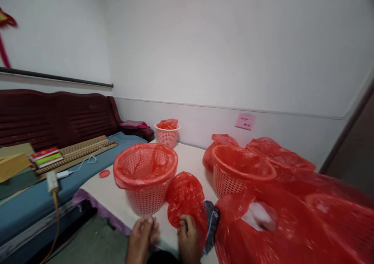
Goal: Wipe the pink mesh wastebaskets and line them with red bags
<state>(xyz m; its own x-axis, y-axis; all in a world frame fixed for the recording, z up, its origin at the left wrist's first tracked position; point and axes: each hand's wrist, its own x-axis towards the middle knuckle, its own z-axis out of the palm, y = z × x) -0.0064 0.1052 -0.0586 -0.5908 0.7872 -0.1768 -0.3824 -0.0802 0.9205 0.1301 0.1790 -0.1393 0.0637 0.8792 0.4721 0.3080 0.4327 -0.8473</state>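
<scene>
My left hand is low in the view, just below a red mesh basket and apart from it. Its fingers are curled in, partly blurred, and whatever may be between them is hidden. To its right, my right hand is closed on the lower part of a crumpled red plastic bag. That bag lies against the basket's right side. A red plastic liner covers the inside of the basket and folds over its rim. Close to the right hand lies a dark grey cloth item.
Another lined red basket stands to the right, among large red plastic bags, one showing something white. A smaller pink basket is by the wall. Left of the white-covered table is a wooden bench with a power strip.
</scene>
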